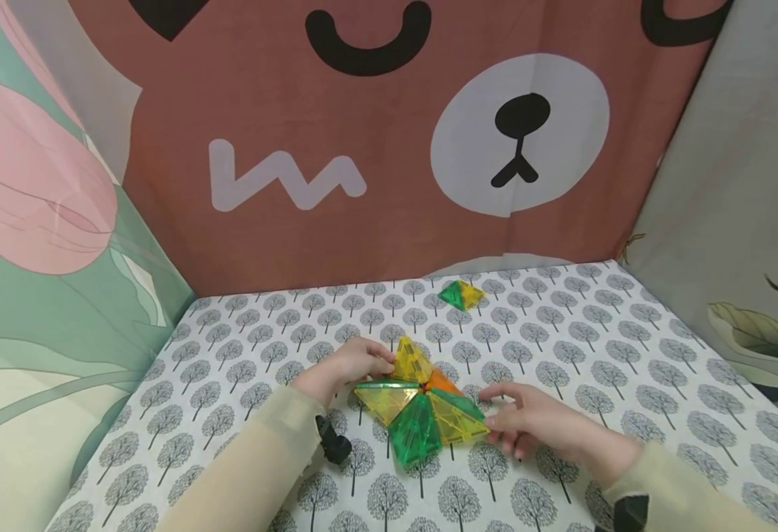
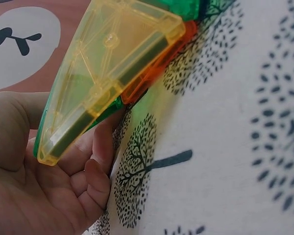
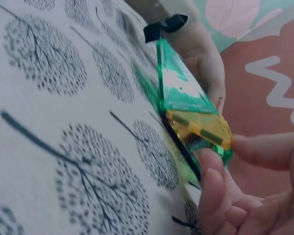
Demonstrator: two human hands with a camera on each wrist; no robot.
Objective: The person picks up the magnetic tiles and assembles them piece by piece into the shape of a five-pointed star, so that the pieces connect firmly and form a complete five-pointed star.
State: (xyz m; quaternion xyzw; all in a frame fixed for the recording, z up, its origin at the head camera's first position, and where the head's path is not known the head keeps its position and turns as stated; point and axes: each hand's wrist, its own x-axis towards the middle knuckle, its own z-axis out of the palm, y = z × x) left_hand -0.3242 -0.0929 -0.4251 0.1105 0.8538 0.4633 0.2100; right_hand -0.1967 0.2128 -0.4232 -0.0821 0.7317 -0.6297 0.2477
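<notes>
A star-like shape of translucent triangular magnetic tiles, with a green tile point(image 1: 415, 436), yellow tiles and an orange tile point(image 1: 443, 383), stands on the tablecloth. My left hand point(image 1: 354, 360) holds the yellow-and-green point at its far left side; the left wrist view shows that yellow tile point(image 2: 103, 73) between thumb and curled fingers. On the right, my right hand point(image 1: 538, 420) pinches the tip of another yellow-and-green point, its yellow tile point(image 3: 201, 128) between thumb and forefinger. Parts of the fingers are hidden behind the tiles.
A smaller green-and-yellow tile piece point(image 1: 462, 295) lies farther back on the tree-print tablecloth point(image 1: 242, 332). A brown bear-print backdrop point(image 1: 389, 244) rises behind the table, with printed cloths at both sides. Dark straps point(image 1: 332, 441) are on the wrists.
</notes>
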